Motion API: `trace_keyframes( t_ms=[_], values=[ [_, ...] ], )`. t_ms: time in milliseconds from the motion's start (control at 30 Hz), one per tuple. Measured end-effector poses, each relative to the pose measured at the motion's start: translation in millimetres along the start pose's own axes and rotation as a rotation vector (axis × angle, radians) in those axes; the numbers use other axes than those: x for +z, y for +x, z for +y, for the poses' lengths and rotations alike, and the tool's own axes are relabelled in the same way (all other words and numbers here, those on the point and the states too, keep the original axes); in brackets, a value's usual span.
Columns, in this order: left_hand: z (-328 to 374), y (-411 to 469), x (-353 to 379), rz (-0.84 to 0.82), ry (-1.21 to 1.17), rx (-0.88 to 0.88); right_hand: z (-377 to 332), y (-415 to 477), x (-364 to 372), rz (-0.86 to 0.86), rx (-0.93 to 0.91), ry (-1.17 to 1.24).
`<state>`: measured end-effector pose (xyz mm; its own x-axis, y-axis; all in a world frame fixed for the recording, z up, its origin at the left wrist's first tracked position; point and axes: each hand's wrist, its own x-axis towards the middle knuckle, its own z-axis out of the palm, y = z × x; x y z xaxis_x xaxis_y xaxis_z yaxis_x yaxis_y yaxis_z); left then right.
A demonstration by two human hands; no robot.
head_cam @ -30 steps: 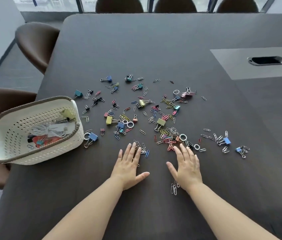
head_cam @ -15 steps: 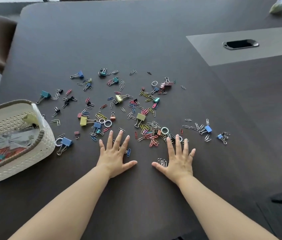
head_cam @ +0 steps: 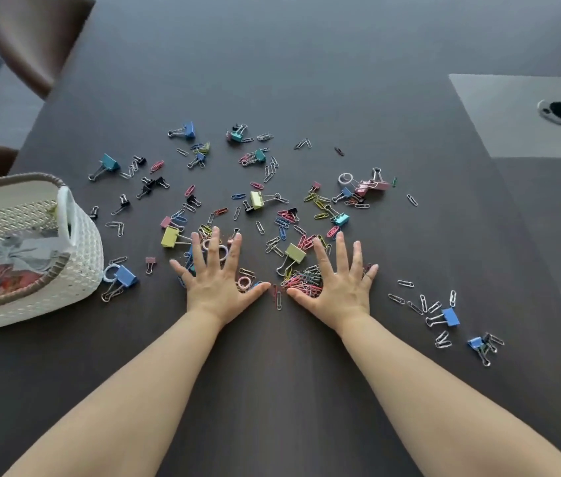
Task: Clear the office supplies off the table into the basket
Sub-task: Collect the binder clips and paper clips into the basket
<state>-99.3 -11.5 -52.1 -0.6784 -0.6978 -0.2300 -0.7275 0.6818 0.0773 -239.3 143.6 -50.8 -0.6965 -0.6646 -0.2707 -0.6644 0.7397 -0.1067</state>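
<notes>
Several coloured paper clips, binder clips and rings lie scattered over the dark table. My left hand rests flat with fingers spread on the near edge of the scatter, over some rings and clips. My right hand lies flat and spread beside it, on a dense heap of paper clips. A yellow-green binder clip sits between my hands. The white woven basket stands at the left edge and holds a white cable and coloured items. A blue binder clip lies against the basket.
A small group of silver clips and blue binder clips lies apart at the right. A grey cable-port panel sits at the far right. Brown chairs stand beyond the table's left corner.
Both hands have slid forward onto the near edge of the scatter, pushing clips together under the palms. The view has shifted closer and to the right.
</notes>
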Motion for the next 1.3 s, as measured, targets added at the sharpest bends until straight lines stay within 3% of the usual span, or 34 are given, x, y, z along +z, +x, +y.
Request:
trace_keyframes(
  t_ms=[100,233,400,633,800,967,1133,1300],
  values=[
    [-2,13,-5,0.002,-0.047,-0.092,-3,23,-7,-0.007,-0.096,0.0],
    [-5,19,-1,0.154,-0.092,0.042,-5,41,-12,0.011,-0.178,-0.004],
    [-8,18,8,0.375,-0.146,0.157,-4,40,1,0.264,-0.225,0.07],
    [-7,19,8,0.382,-0.174,0.206,-4,39,4,0.453,-0.306,0.096],
    [-6,17,7,0.373,-0.152,0.221,-9,36,5,0.467,-0.338,0.053],
    [-5,5,6,0.371,-0.054,0.252,-13,21,-1,0.375,-0.309,-0.028],
    [-25,-21,4,0.284,-0.053,0.325,-15,-6,-7,0.208,-0.24,0.07],
    [-45,-27,-52,0.247,-0.087,0.262,-51,-19,-35,0.24,-0.188,0.239]
  ],
)
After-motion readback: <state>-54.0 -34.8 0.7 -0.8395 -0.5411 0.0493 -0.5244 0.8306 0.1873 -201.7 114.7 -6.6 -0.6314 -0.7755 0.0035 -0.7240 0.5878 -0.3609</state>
